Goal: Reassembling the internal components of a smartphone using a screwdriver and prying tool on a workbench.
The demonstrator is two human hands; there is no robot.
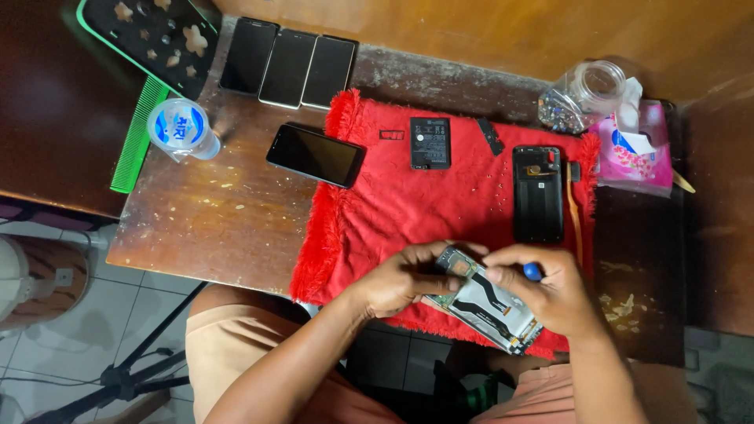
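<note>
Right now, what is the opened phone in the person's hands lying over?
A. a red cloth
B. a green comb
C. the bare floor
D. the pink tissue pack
A: the opened phone, held between the left hand and the right hand, lies over the red cloth on the wooden table.

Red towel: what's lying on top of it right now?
On the red towel: a battery, a black back cover, a small black strip and the opened phone under both hands. Anything beneath the hands is hidden.
</note>
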